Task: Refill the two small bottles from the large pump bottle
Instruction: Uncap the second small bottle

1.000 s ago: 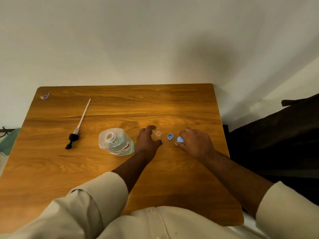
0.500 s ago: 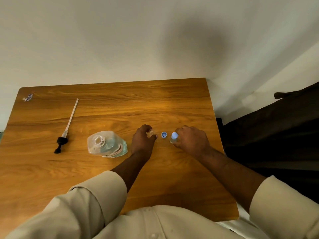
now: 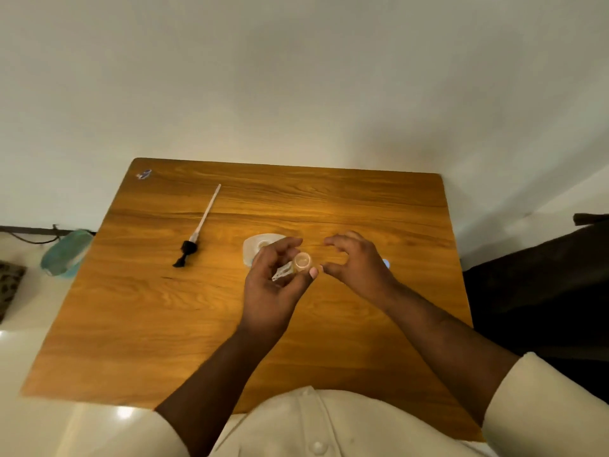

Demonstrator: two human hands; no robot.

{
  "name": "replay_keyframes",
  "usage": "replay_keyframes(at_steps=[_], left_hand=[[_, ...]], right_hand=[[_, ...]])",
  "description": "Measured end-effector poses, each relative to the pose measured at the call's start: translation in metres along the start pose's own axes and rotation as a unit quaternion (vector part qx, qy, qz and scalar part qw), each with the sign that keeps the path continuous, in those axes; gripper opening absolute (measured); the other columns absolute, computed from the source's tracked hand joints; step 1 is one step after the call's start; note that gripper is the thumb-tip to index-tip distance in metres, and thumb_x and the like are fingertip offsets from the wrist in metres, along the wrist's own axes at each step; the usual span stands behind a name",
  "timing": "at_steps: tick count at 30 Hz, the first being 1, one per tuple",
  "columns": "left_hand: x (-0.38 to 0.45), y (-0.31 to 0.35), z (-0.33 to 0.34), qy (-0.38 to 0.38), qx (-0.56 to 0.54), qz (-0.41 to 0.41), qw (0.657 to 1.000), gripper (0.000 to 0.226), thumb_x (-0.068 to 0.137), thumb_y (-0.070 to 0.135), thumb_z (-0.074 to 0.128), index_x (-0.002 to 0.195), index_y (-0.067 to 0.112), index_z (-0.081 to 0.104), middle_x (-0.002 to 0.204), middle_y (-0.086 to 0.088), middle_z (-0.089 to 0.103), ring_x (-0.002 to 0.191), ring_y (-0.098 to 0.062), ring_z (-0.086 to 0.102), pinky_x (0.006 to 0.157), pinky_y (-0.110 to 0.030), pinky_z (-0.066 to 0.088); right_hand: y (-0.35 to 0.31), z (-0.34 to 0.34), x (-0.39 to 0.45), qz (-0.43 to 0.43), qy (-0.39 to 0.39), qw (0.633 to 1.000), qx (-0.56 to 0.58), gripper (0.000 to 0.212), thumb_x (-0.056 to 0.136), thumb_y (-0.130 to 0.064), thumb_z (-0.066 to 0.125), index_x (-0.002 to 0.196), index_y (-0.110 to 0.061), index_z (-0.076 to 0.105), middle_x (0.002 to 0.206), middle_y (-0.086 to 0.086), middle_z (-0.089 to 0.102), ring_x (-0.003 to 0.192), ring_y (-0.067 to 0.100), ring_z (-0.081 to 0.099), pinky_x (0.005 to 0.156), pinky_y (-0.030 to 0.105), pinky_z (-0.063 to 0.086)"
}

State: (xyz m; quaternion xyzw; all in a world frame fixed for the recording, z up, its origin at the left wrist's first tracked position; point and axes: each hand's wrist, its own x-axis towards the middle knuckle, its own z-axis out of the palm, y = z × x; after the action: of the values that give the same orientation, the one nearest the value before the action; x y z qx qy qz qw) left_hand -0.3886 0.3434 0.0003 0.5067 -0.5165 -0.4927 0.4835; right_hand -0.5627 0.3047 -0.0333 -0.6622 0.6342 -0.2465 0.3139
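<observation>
My left hand (image 3: 275, 285) holds a small clear bottle (image 3: 298, 263) lifted above the wooden table (image 3: 164, 324), its open mouth facing up at me. My right hand (image 3: 357, 263) hovers just right of it with fingers curled apart and nothing in them. Behind my left hand stands the large clear bottle (image 3: 255, 247) with its pump off, mostly hidden. The second small bottle, with a blue cap (image 3: 386, 263), peeks out from behind my right hand. The pump head with its long tube (image 3: 197, 230) lies on the table to the left.
A small wrapper scrap (image 3: 144, 174) lies at the table's far left corner. A teal object (image 3: 66, 252) sits off the table's left edge. A white wall is beyond the table, and dark fabric (image 3: 543, 291) lies to the right.
My left hand has lifted the open small bottle off the table toward me. My right hand let go of the blue-capped bottle and moved beside the left. The loose blue cap is out of sight.
</observation>
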Motion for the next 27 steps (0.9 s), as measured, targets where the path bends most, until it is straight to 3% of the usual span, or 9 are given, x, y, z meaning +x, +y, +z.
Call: replay_keyframes(at_steps=[3,5,7,10,11,14,16,21,27], left_hand=[[-0.005,0.003,-0.029,0.033,-0.019,-0.008,0.999,0.034,0.078,0.002,0.079,0.107,0.013,0.064,0.114,-0.012,0.063,0.11,-0.021,0.063,0.079,-0.037,0.06],[-0.008,0.002,-0.048,0.05,-0.017,-0.006,0.999,0.03,0.079,0.003,0.078,0.105,0.013,0.065,0.116,-0.013,0.063,0.113,-0.022,0.063,0.081,-0.04,0.06],[-0.01,0.003,-0.067,0.079,-0.022,-0.006,0.997,0.029,0.08,0.005,0.078,0.103,0.017,0.067,0.114,-0.011,0.064,0.111,-0.018,0.064,0.079,-0.032,0.059],[-0.011,0.004,-0.09,0.106,-0.021,-0.011,0.994,0.028,0.08,0.004,0.077,0.102,0.02,0.068,0.11,-0.005,0.067,0.105,-0.009,0.065,0.074,-0.02,0.056],[-0.011,0.004,-0.097,0.108,-0.021,-0.014,0.994,0.028,0.08,0.004,0.077,0.102,0.02,0.069,0.109,-0.003,0.068,0.104,-0.006,0.065,0.073,-0.017,0.055],[-0.008,0.006,-0.115,0.102,-0.016,-0.023,0.994,0.03,0.081,0.004,0.077,0.103,0.022,0.069,0.111,-0.002,0.069,0.104,-0.005,0.065,0.073,-0.012,0.053],[-0.004,0.007,-0.123,0.089,-0.016,-0.029,0.995,0.032,0.08,0.004,0.077,0.102,0.026,0.069,0.112,-0.002,0.068,0.106,-0.006,0.064,0.073,-0.012,0.053],[0.005,0.0,-0.144,0.049,-0.014,-0.038,0.998,0.034,0.079,0.008,0.079,0.103,0.031,0.07,0.11,0.003,0.068,0.108,-0.008,0.062,0.075,-0.016,0.054],[0.017,-0.009,-0.154,-0.016,0.0,-0.041,0.999,0.037,0.079,0.013,0.08,0.099,0.041,0.07,0.11,0.009,0.069,0.111,-0.008,0.062,0.078,-0.027,0.057]], right_hand=[[-0.024,0.024,0.009,-0.011,-0.007,0.998,0.066,0.065,0.07,-0.023,0.083,0.129,-0.017,0.056,0.132,0.005,0.053,0.12,0.016,0.05,0.09,0.02,0.04],[-0.034,0.041,0.012,0.016,-0.024,0.993,0.114,0.08,0.068,-0.026,0.085,0.138,-0.023,0.047,0.143,0.0,0.042,0.129,0.017,0.042,0.089,0.035,0.052],[-0.041,0.06,0.013,0.034,-0.037,0.988,0.146,0.092,0.064,-0.028,0.087,0.142,-0.031,0.038,0.148,-0.005,0.033,0.131,0.016,0.037,0.084,0.047,0.056],[-0.05,0.085,0.013,0.064,-0.026,0.98,0.187,0.102,0.058,-0.03,0.09,0.14,-0.044,0.03,0.145,-0.008,0.029,0.126,0.018,0.039,0.067,0.041,0.061],[-0.053,0.092,0.015,0.072,-0.01,0.979,0.191,0.103,0.057,-0.03,0.09,0.139,-0.045,0.03,0.143,-0.007,0.03,0.124,0.018,0.04,0.07,0.041,0.061],[-0.062,0.107,0.024,0.09,0.067,0.979,0.168,0.101,0.053,-0.035,0.091,0.138,-0.037,0.036,0.138,-0.002,0.034,0.119,0.012,0.038,0.087,0.03,0.049],[-0.067,0.111,0.03,0.106,0.092,0.975,0.173,0.094,0.053,-0.037,0.09,0.134,-0.034,0.043,0.132,-0.003,0.035,0.116,0.012,0.04,0.084,0.027,0.048],[-0.076,0.115,0.038,0.155,0.099,0.95,0.25,0.059,0.054,-0.033,0.091,0.105,-0.036,0.06,0.122,-0.004,0.045,0.112,0.023,0.051,0.061,0.045,0.061],[-0.076,0.114,0.042,0.163,0.094,0.948,0.257,0.059,0.047,-0.04,0.089,0.101,-0.036,0.065,0.116,-0.004,0.049,0.112,0.026,0.051,0.052,0.046,0.059]])
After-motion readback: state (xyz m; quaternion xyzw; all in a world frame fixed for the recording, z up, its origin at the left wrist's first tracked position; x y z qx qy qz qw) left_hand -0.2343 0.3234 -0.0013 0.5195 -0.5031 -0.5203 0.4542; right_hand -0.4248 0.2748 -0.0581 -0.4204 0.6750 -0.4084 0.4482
